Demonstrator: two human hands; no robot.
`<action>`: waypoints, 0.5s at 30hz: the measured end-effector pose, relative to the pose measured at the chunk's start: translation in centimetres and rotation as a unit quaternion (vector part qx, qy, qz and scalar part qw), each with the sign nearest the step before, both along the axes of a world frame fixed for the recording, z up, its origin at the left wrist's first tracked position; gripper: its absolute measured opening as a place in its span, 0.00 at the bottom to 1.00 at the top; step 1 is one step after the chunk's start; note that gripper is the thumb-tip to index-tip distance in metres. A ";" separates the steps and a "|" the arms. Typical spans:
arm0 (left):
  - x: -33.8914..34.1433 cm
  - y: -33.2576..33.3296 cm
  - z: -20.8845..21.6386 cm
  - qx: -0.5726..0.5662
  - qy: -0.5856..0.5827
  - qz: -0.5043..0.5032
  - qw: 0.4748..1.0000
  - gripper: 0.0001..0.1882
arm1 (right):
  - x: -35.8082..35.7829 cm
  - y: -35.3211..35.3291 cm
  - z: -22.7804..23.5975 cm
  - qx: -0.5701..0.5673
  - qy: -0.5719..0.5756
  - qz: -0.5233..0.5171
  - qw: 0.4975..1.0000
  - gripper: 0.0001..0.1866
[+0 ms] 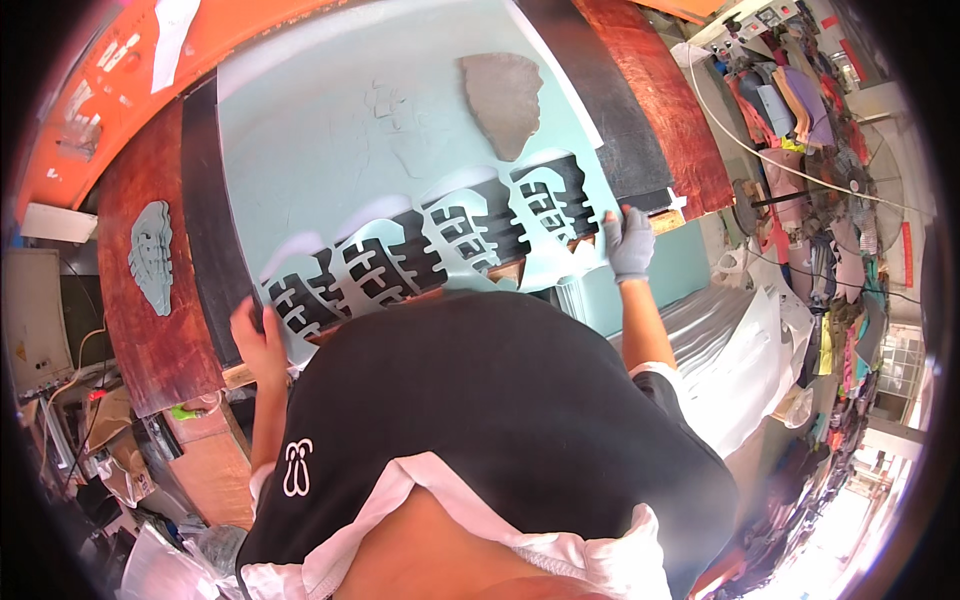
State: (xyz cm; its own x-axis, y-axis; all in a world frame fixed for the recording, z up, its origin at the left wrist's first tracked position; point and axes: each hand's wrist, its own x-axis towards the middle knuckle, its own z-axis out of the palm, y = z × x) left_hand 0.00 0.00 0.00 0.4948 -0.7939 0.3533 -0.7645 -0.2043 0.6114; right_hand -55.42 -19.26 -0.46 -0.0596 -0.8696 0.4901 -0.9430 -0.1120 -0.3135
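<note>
A large pale blue-green sheet [300,170] lies before me, with a row of several rib-shaped cut-outs along its near side. Black shows through those openings. My bare left hand [258,338] is closed at the sheet's near left corner, thumb and fingers at the edge. At the near right corner, my right hand [630,243] in a grey glove grips the sheet's edge, its fingers partly hidden. On the far right of the sheet rests a flat grey-brown piece [503,103] with one jagged side. My torso hides part of the sheet's near edge.
Black strips [205,230] and reddish boards [150,345] flank the sheet. A grey-blue rib-shaped piece [151,258] lies on the left board. An orange machine part [110,100] spans the far left. Stacked white sheets [735,350] stand at right, and hanging coloured pieces [800,105] beyond.
</note>
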 end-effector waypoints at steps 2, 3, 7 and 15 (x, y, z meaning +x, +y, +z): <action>-0.7 -0.1 -1.1 0.020 0.045 0.041 0.998 0.18 | 1.7 -0.4 -0.5 -0.060 -0.006 -0.020 0.998 0.15; -1.3 -0.6 -1.7 0.023 0.018 0.052 0.998 0.17 | 2.0 -1.0 -0.5 -0.066 -0.013 -0.018 0.998 0.15; -1.3 -3.9 -2.4 -0.117 -0.021 0.088 0.989 0.19 | 3.2 -4.3 -0.6 -0.106 -0.040 -0.011 0.993 0.14; -0.7 -3.0 -3.1 -0.116 0.000 0.114 0.987 0.16 | 3.0 -4.6 -1.2 -0.097 -0.078 -0.024 0.992 0.13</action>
